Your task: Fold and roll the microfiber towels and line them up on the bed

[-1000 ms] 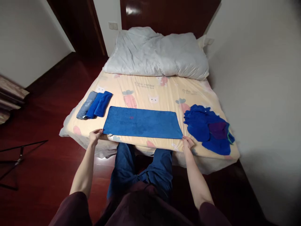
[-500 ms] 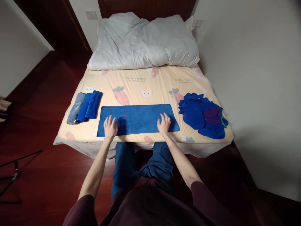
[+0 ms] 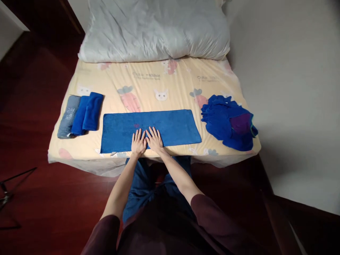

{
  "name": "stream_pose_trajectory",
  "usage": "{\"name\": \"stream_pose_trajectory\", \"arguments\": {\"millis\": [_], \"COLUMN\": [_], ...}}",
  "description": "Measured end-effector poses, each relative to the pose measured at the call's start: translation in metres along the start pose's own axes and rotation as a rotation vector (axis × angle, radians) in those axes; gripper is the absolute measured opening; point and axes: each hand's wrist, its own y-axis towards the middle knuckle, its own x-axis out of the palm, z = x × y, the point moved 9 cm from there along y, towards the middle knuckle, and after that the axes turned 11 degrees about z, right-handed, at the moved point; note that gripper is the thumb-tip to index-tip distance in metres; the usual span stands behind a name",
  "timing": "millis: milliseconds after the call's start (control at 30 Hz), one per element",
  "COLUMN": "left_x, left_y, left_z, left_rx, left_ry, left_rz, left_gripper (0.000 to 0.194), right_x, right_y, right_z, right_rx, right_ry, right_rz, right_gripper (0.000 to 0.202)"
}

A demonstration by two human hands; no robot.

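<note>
Towel (image 3: 176, 125), flat on the bed (image 3: 106, 88) between bundles (image 3: 79, 117) and heap (image 3: 223, 122), corners now free: our left hand (image 3: 138, 143) and right hand (image 3: 154, 140) have moved inward, palms down at its near edge, grip released.

Grey quilt (image 3: 156, 32) across far end of rabbit-print sheet (image 3: 180, 94); black stand (image 3: 4, 190) on dark red floor (image 3: 66, 202).

Left hand (image 3: 139, 142) and right hand (image 3: 154, 139) observed side by side, laid flat, fingers (image 3: 136, 134) extended and spread, pointing forward. Thumbs (image 3: 145, 142) lie between the two sets of fingers, close together. Behind the fingers, the bare left forearm (image 3: 119, 189) and right forearm (image 3: 180, 173) diverge rearward.
</note>
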Motion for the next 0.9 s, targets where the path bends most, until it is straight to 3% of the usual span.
{"name": "stream_pose_trajectory", "arguments": {"millis": [100,167,433,567,667,733,800,900], "left_x": [-0.003,-0.012,-0.081,-0.101,-0.102,-0.1,-0.098,-0.098], "left_y": [0.001,-0.001,-0.036,-0.049,-0.05,-0.049,-0.048,-0.048], "left_z": [-0.004,-0.017,-0.124,-0.144,-0.143,-0.141,-0.141,-0.142], "left_rx": [0.009,-0.021,-0.349,-0.461,-0.482,-0.486,-0.489,-0.494], "left_ry": [-0.005,0.01,0.163,0.215,0.226,0.226,0.223,0.223], "left_rz": [-0.024,-0.018,0.142,0.215,0.221,0.204,0.189,0.178], "left_gripper": [0.06,0.061,0.066,0.067,0.068,0.068,0.068,0.068], "right_x": [-0.005,-0.014,-0.091,-0.109,-0.11,-0.113,-0.111,-0.095], "right_y": [0.0,-0.003,-0.062,-0.087,-0.089,-0.084,-0.073,-0.052], "right_z": [0.01,0.034,0.227,0.275,0.278,0.265,0.234,0.16], "right_rx": [-0.018,0.009,0.367,0.468,0.504,0.518,0.488,0.367], "right_ry": [-0.004,-0.028,-0.253,-0.281,-0.298,-0.324,-0.325,-0.249], "right_rz": [-0.012,-0.006,0.148,0.226,0.252,0.296,0.327,0.337], "right_gripper": [0.058,0.06,0.061,0.064,0.063,0.061,0.061,0.063]}}
